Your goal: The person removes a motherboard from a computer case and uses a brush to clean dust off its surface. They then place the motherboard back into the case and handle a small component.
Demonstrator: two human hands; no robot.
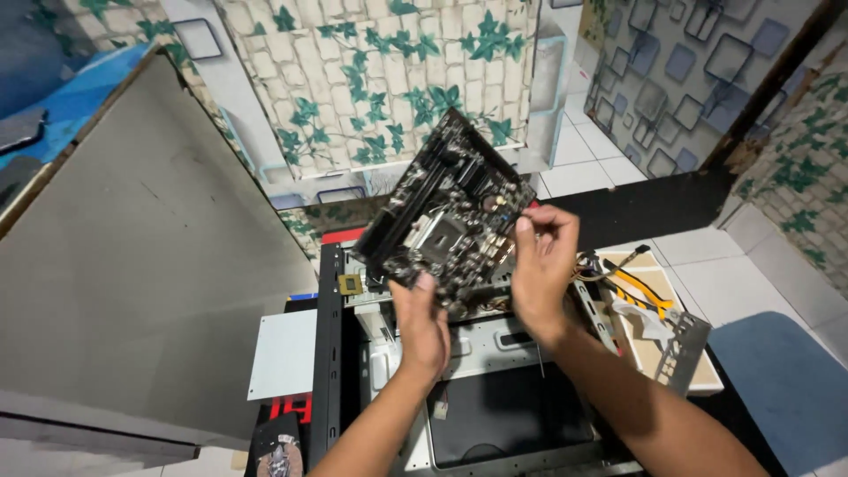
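Note:
I hold a dark computer motherboard [450,212] tilted up in the air above an open black and silver computer case [495,415]. My left hand [422,327] grips the board's near lower edge, thumb on top. My right hand [543,265] pinches its right edge with fingers curled. The board's processor socket faces me.
A small square processor chip [351,283] lies on the case's left rail. Yellow-handled pliers [643,291] and a metal port shield [685,349] rest on a board at right. A large grey panel [150,256] leans at left; a blue cushion [786,389] sits at lower right.

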